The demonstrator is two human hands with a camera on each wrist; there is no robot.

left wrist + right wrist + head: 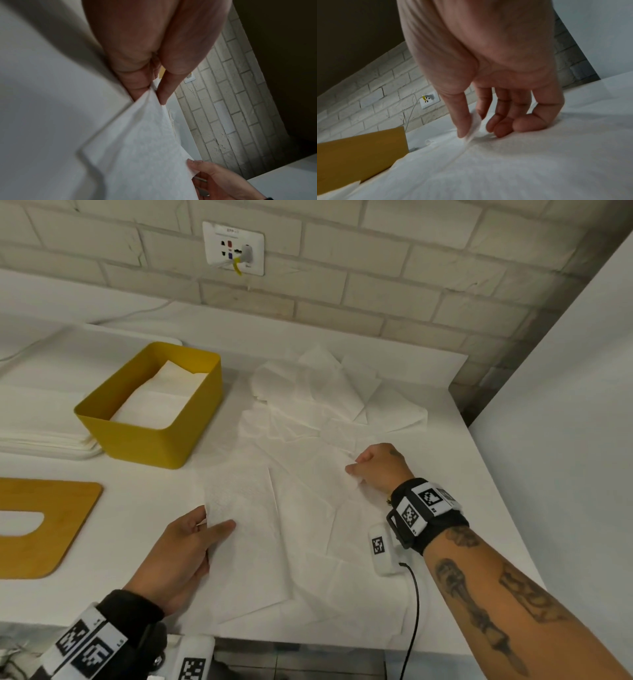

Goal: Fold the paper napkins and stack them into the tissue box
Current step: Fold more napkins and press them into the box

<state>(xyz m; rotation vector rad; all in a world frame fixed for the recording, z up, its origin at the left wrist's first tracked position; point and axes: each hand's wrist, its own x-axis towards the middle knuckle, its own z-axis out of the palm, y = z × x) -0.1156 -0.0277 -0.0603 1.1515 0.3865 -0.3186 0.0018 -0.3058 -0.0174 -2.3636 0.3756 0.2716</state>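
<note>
A white paper napkin [274, 518] lies spread on the white table, its left part folded over. My left hand [212, 529] pinches the napkin's left edge between thumb and fingers; the left wrist view shows that napkin [145, 142] held by the left hand [154, 93]. My right hand [356, 470] pinches the napkin's far right corner; the right wrist view shows the right hand [471, 129] with thumb and forefinger on a raised bit of napkin [476, 121]. The yellow tissue box [150, 436] stands open at the left with folded napkins [161, 402] inside.
Loose unfolded napkins [329, 385] lie heaped behind the one I hold. A wooden lid [44, 529] with a slot lies at the front left. A stack of white sheets [41, 433] sits left of the box. A wall socket [233, 248] is on the brick wall.
</note>
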